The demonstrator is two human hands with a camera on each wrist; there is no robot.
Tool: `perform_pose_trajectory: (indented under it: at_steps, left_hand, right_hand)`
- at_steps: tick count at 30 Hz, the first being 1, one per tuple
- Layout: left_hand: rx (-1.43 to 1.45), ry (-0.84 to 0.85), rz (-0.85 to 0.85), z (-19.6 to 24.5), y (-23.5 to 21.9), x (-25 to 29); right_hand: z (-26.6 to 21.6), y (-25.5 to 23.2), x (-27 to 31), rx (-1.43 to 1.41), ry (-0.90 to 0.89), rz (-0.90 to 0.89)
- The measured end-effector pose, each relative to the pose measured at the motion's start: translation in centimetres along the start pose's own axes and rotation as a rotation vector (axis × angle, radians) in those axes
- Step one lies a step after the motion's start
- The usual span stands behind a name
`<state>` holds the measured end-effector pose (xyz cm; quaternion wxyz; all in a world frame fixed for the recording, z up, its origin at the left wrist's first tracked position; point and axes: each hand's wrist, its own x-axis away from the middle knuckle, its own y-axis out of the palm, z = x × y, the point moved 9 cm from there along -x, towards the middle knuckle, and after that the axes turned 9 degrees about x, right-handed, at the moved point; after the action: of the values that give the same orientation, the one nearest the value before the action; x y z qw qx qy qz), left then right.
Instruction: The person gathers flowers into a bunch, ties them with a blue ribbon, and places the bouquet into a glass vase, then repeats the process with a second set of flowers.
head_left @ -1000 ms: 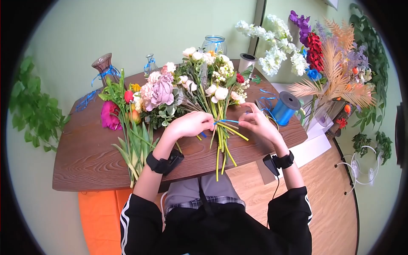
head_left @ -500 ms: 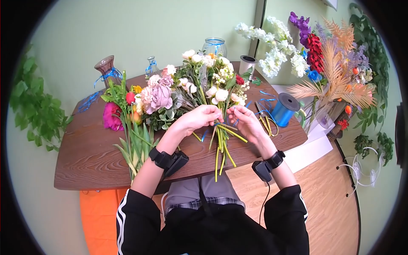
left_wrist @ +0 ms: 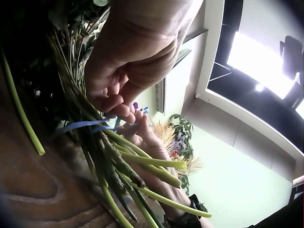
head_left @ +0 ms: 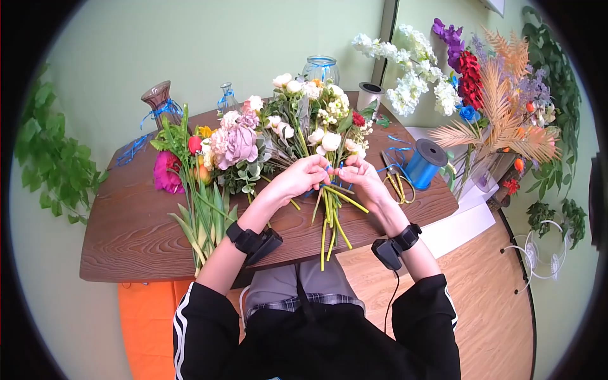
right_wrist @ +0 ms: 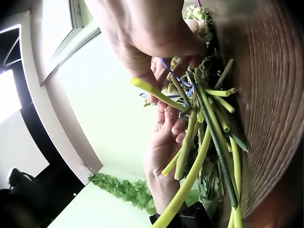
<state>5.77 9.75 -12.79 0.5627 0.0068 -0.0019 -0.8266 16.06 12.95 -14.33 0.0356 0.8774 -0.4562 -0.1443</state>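
A bouquet of white and cream flowers [head_left: 329, 140] lies on the table, its green stems [head_left: 329, 221] pointing toward the person. Thin blue ribbon [left_wrist: 78, 125] goes round the stems where they cross. Over that spot the left hand [head_left: 299, 177] pinches ribbon between thumb and fingertips. Close beside it, the right hand [head_left: 367, 182] pinches the ribbon too, and the two hands' fingertips nearly meet. A loop of ribbon [right_wrist: 176, 76] shows by the right fingers in the right wrist view. The fingers partly hide the crossing of the ribbon.
On the dark wooden table [head_left: 133, 240], pink and mauve flowers [head_left: 237, 142] and tulip stems [head_left: 202, 228] lie left. Scissors [head_left: 398, 180] and a blue ribbon spool [head_left: 425, 163] lie right. Behind stand a brown vase [head_left: 160, 104], a glass jar [head_left: 321, 69] and a white spool [head_left: 369, 96].
The hands were apart with the ribbon stretched between them; they have come together above the stems. The right hand moved left, uncovering the scissors. Since half a second ago, only the fingers shifted slightly.
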Motion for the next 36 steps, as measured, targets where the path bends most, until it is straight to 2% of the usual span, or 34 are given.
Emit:
perform_pose_trajectory:
  at_steps: [8, 11, 14, 17, 20, 23, 26, 29, 36]
  left_hand:
    - [-0.065, 0.07, 0.061, 0.3, -0.4, -0.1]
    - [-0.071, 0.079, 0.086, 0.2, -0.5, -0.3]
    - [-0.028, 0.101, 0.092, 0.3, -0.3, -0.4]
    - [-0.119, 0.183, 0.092, 0.6, -0.4, -0.5]
    - [-0.334, 0.255, 0.108, 1.1, -0.5, -0.2]
    - [-0.402, 0.35, 0.114, 2.5, 0.2, 0.8]
    - [-0.54, 0.41, 0.149, 3.3, 0.6, 1.4]
    - [-0.57, 0.435, 0.162, 3.9, 0.8, 1.8]
    - [-0.626, 0.447, 0.174, 4.0, 1.1, 1.9]
  right_hand:
    - [-0.8, 0.2, 0.2, 0.134, -0.01, 0.004]
    - [-2.1, 1.4, 0.3, 0.232, -0.128, -0.045]
    - [-2.6, 3.1, 0.4, 0.234, -0.095, -0.086]
    - [-1.9, 2.3, -0.2, 0.246, -0.065, -0.049]
    - [-1.8, 1.9, -0.1, 0.229, -0.079, 0.029]
    - [-1.9, 1.2, -0.1, 0.238, -0.055, 0.145]
    - [-1.7, 0.9, 0.0, 0.209, 0.017, 0.224]
    - [-1.9, 0.9, -0.1, 0.279, -0.008, 0.223]
    - [-5.3, 2.8, 0.8, 1.059, -0.075, 0.055]
